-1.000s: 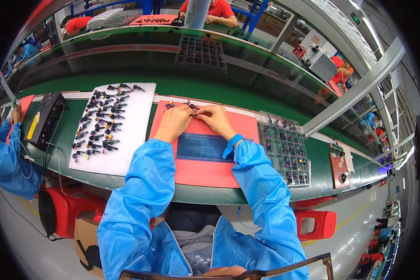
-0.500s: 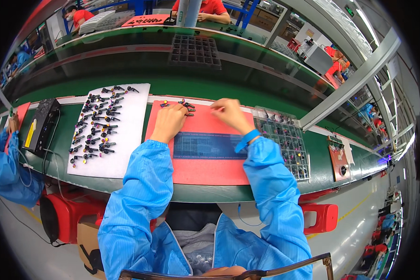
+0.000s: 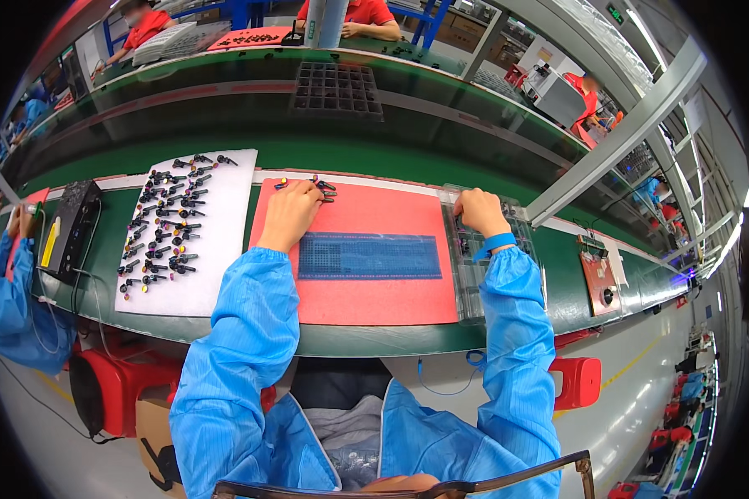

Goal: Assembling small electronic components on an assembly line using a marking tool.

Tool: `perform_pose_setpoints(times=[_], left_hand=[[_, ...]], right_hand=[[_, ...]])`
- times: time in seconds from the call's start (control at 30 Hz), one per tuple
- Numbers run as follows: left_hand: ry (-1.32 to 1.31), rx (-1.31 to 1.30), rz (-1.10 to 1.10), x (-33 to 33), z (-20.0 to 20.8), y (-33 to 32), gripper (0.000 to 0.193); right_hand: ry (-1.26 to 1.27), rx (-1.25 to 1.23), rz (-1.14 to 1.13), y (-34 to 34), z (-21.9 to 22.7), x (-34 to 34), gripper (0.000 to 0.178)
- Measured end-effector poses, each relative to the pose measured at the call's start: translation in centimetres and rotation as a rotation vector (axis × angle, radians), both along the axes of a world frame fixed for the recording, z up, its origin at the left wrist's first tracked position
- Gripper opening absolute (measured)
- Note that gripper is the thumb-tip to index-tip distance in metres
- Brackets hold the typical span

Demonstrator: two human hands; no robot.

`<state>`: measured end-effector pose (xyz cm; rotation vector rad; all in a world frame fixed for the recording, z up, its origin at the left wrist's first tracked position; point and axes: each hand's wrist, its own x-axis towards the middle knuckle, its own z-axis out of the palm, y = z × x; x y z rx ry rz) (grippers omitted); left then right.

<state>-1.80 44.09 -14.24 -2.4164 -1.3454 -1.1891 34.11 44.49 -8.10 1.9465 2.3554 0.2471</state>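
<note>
My left hand [image 3: 290, 214] rests at the far left of a pink mat [image 3: 374, 303], its fingers bent and drawn together; whatever lies inside them is hidden. Right beside its fingertips lie a few small black stick-shaped pieces [image 3: 324, 186] with coloured round ends, resembling earbuds. Over the far left part of a clear compartment tray [image 3: 466, 309] is my right hand [image 3: 481, 210], wearing a blue wrist strap. Its fingers are pinched downward, and I cannot see what is between them. A blue gridded mat [image 3: 370, 256] lies on the pink one between my forearms.
A white foam sheet [image 3: 200, 287] at left carries rows of similar black pieces. Beyond it stands a black box [image 3: 73, 224] with cables. An angled metal post [image 3: 616, 137] rises behind the tray. A brown board with a knob [image 3: 597, 279] is at right. Co-workers sit across the bench and at left.
My right hand has moved right, from above the pink mat to the compartment tray. My left hand stays by the small black pieces. The whole view has shifted slightly.
</note>
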Motion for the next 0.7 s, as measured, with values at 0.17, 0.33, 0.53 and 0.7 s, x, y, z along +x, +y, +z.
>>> perform_pose_setpoints(times=[0.17,0.33,0.53,0.7], left_hand=[[-0.016,0.059,0.022,0.1,0.6,-0.3,0.004],[-0.153,0.118,0.036,0.5,2.6,-0.8,0.008],[-0.648,-0.481,-0.351,0.9,4.1,-1.5,0.021],[-0.893,-0.841,-0.632,0.9,4.0,-1.4,0.033]], right_hand=[[0.017,0.064,0.059,-0.6,-1.0,0.6,0.014],[-0.095,0.214,0.145,-0.9,1.0,-0.2,0.009],[0.573,0.097,0.359,-1.7,5.8,-10.2,0.013],[1.074,-0.006,0.503,-0.5,4.0,-17.1,0.018]])
